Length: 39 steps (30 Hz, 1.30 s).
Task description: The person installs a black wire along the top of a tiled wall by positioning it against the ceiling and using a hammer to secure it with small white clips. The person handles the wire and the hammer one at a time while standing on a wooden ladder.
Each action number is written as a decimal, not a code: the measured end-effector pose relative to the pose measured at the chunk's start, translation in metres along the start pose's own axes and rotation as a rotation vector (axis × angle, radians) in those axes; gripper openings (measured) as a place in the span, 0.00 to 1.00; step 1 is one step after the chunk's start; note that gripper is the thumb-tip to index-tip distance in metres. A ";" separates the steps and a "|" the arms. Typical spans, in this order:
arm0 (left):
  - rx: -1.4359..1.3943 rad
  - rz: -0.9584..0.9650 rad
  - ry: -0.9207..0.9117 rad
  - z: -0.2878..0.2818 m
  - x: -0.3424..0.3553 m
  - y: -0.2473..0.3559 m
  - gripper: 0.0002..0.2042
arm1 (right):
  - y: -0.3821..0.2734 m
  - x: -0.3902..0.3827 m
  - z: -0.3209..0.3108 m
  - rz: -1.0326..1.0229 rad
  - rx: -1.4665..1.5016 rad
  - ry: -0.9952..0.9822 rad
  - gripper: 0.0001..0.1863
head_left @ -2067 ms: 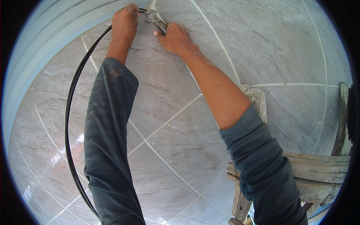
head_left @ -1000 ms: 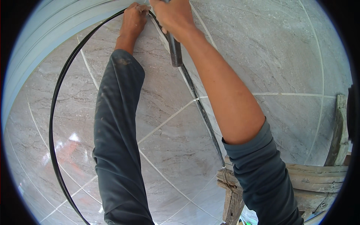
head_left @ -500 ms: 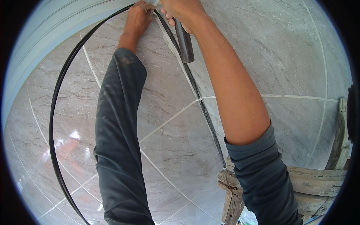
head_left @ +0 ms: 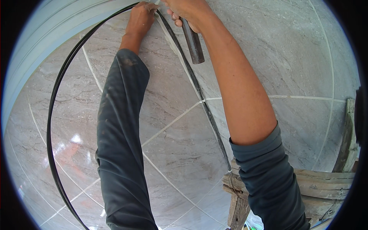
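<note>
Cable (head_left: 49,126), black, is apparently lying in the tile joint (head_left: 168,37) down to the timber frame (head_left: 238,211), the rest looping loose, while left hand (head_left: 142,17) is pinching it near the tiled wall's (head_left: 174,153) top edge and right hand's (head_left: 188,11) fingers are clamping a dark tool handle (head_left: 193,46).

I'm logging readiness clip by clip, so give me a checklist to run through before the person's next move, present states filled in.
1. Left hand at the black cable's upper bend: ok.
2. Left fingers closed firmly on it: cannot tell, grip largely hidden.
3. Right hand gripping the tool by its dark handle: ok.
4. Tool's far end in sight: not ok, no part shows beyond the hand.
5. Cable loop clear of the left sleeve: ok, within view.
6. Right sleeve clear of the wooden frame: cannot tell, they overlap in view.
</note>
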<state>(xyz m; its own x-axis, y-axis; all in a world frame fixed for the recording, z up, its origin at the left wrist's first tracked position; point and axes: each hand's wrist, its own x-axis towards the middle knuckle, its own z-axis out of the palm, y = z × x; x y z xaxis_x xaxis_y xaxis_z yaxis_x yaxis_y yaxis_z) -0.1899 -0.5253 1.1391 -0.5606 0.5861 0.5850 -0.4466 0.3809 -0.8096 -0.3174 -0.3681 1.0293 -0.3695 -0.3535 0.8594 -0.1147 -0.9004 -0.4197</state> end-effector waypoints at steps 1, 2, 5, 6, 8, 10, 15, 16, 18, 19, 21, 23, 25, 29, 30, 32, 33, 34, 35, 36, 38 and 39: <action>0.037 -0.013 -0.027 0.000 -0.001 -0.003 0.07 | 0.000 -0.001 0.000 0.008 -0.007 0.001 0.24; 0.074 -0.027 -0.055 0.001 -0.001 -0.005 0.06 | -0.001 -0.002 0.000 0.017 -0.014 0.001 0.25; 0.067 -0.040 -0.052 0.003 -0.004 -0.004 0.06 | -0.001 -0.002 0.001 0.022 -0.126 0.023 0.28; 0.066 -0.040 -0.053 0.004 -0.004 -0.002 0.06 | 0.001 -0.002 -0.001 0.023 -0.126 0.024 0.28; 0.068 -0.061 -0.026 0.005 -0.003 -0.001 0.05 | 0.011 0.000 -0.005 -0.076 -0.139 -0.025 0.34; 0.067 -0.074 -0.020 0.006 -0.002 -0.002 0.05 | 0.015 0.010 -0.001 -0.082 -0.256 -0.020 0.37; 0.006 -0.072 0.018 0.016 0.000 -0.006 0.05 | 0.017 0.015 0.001 -0.099 -0.369 -0.011 0.37; 0.037 -0.058 -0.008 0.017 0.001 -0.012 0.06 | 0.016 0.014 0.002 -0.100 -0.361 -0.008 0.36; 0.068 -0.044 -0.033 0.020 -0.001 -0.023 0.07 | 0.014 0.012 0.004 -0.099 -0.341 -0.005 0.34; 0.079 -0.043 -0.035 0.019 0.000 -0.023 0.07 | 0.014 0.012 0.003 -0.096 -0.334 -0.003 0.33; 0.091 -0.040 -0.038 0.019 -0.001 -0.023 0.08 | 0.014 0.011 0.005 -0.089 -0.310 0.001 0.32; 0.013 -0.151 0.001 0.019 -0.002 -0.014 0.08 | 0.016 0.011 0.004 -0.085 -0.299 0.008 0.30; 0.051 -0.166 -0.006 0.018 0.000 -0.011 0.08 | 0.017 0.010 0.005 -0.080 -0.286 0.011 0.28; 0.048 -0.235 -0.014 0.018 -0.001 -0.010 0.09 | 0.027 0.012 0.006 -0.059 -0.297 0.018 0.25; 0.048 -0.239 -0.010 0.020 0.001 -0.008 0.09 | 0.032 0.017 0.007 -0.064 -0.307 0.026 0.24; 0.010 -0.347 -0.077 0.020 0.004 -0.006 0.09 | 0.042 0.020 0.011 -0.345 -0.494 0.139 0.24; 0.009 -0.352 -0.073 0.020 0.005 -0.005 0.09 | 0.046 0.023 0.011 -0.347 -0.499 0.136 0.24; -0.036 -0.355 -0.054 0.021 0.005 -0.008 0.09 | 0.046 0.022 0.014 -0.334 -0.465 0.134 0.23; -0.081 -0.358 -0.034 0.021 0.004 -0.011 0.09 | 0.046 0.022 0.016 -0.320 -0.431 0.132 0.23; -0.081 -0.364 -0.030 0.021 0.002 -0.014 0.09 | 0.046 0.020 0.017 -0.323 -0.435 0.127 0.23; -0.165 -0.364 -0.037 0.023 0.002 -0.018 0.09 | 0.041 0.010 0.015 -0.220 -0.433 0.103 0.23; -0.166 -0.365 -0.034 0.022 0.002 -0.020 0.09 | 0.046 0.015 0.018 -0.222 -0.437 0.102 0.23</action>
<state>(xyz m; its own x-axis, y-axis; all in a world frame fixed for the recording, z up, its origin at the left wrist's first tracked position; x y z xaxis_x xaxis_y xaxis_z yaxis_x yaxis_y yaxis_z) -0.1976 -0.5478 1.1576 -0.4098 0.3678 0.8347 -0.5035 0.6718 -0.5432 -0.3116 -0.4190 1.0284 -0.3783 -0.1192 0.9180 -0.5681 -0.7531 -0.3319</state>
